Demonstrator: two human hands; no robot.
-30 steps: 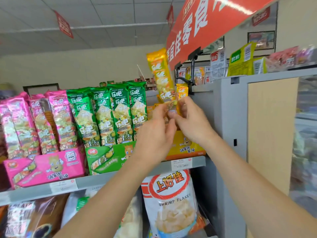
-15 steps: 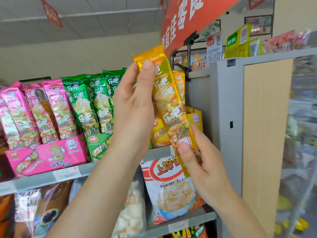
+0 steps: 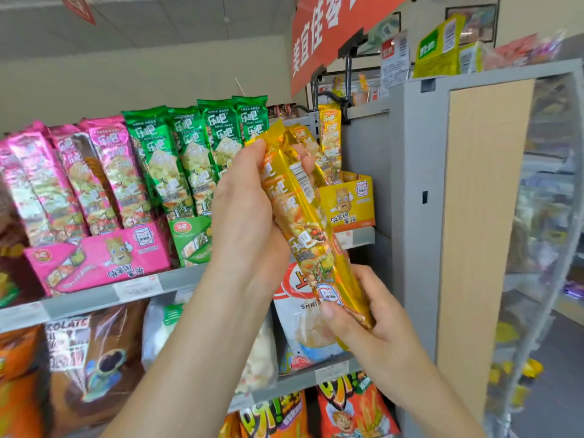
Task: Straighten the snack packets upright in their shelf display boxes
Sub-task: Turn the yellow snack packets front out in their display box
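Long yellow snack packets (image 3: pixel 303 222) are held out in front of the shelf, tilted with their tops to the left. My left hand (image 3: pixel 246 216) grips their upper part, fingers curled round behind. My right hand (image 3: pixel 373 320) pinches the lower end, thumb on the front. Behind them the yellow display box (image 3: pixel 350 200) stands at the shelf's right end with two more yellow packets (image 3: pixel 330 140) upright in it. To the left stand the green display box (image 3: pixel 189 238) with upright green packets (image 3: pixel 189 153) and the pink display box (image 3: pixel 98 257) with pink packets (image 3: pixel 79 175).
The grey shelf edge (image 3: pixel 94 298) carries price labels. A grey and wood end panel (image 3: pixel 458 216) rises just right of the yellow box. A black sign bracket (image 3: pixel 347 64) and a red banner (image 3: pixel 319 36) hang above. Large snack bags (image 3: pixel 303 327) fill the lower shelves.
The yellow packets have come lower and closer to me, away from the box. My left hand moved from the top edge to a grip round the upper part. The view tilted down.
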